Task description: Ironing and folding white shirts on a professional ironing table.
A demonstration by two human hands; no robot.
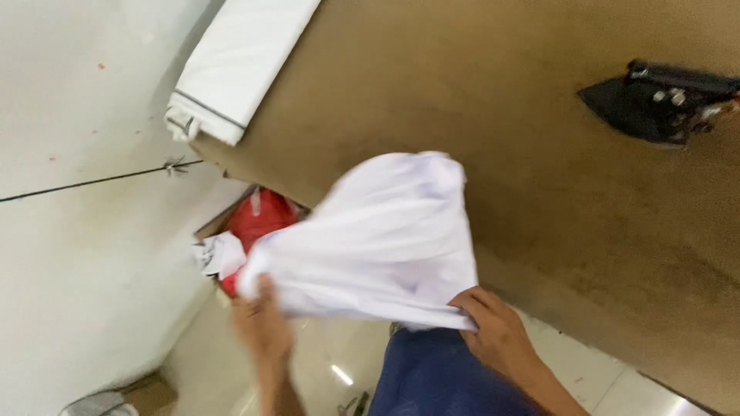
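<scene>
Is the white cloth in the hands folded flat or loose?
Loose: the white cloth billows, bunched between left hand and right hand.

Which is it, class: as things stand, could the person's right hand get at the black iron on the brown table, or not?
Probably not at once. The right hand grips the white cloth's edge at the near side, and the black iron sits far across the brown table. The surface between looks bare, so only the cloth occupies it.
</scene>
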